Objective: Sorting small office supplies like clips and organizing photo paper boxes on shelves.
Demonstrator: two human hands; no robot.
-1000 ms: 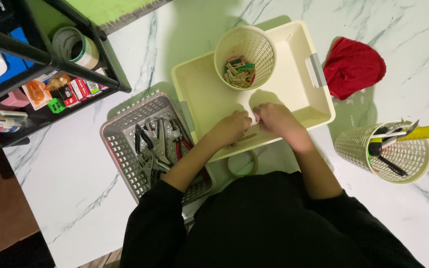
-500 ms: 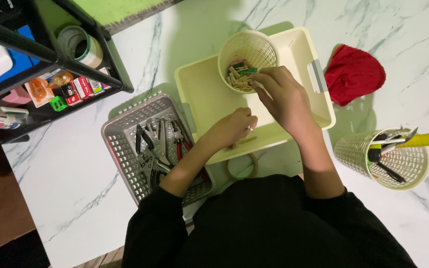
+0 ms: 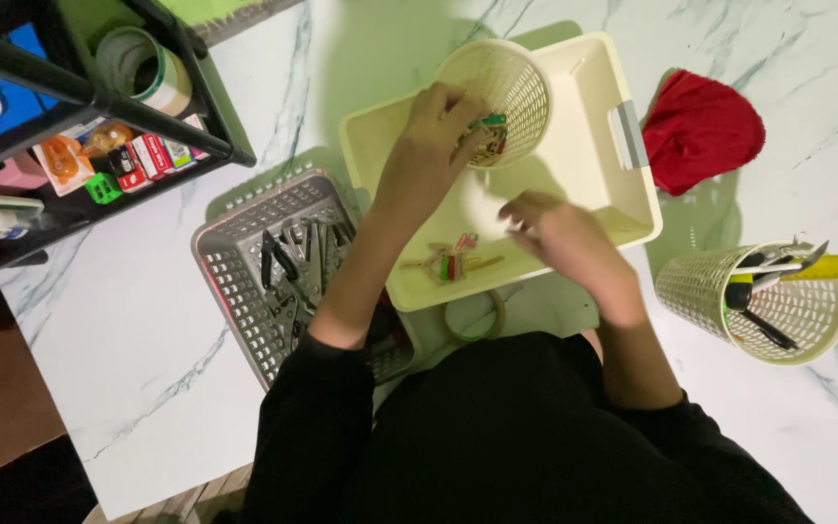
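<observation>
On white marble tabletop (image 3: 147,388) (veined), cream bin (image 3: 589,116), left hand (image 3: 434,136) fingers gripping basket (image 3: 501,102), right hand (image 3: 560,233) open

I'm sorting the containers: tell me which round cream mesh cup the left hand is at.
The round cream mesh cup inside the cream plastic tub; the left hand touches its rim. The other cup stands apart, holding tools.

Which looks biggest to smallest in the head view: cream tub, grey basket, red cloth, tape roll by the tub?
1. Cream tub
2. Grey basket, partly hidden by an arm
3. Red cloth
4. Tape roll, clearly smallest
</observation>
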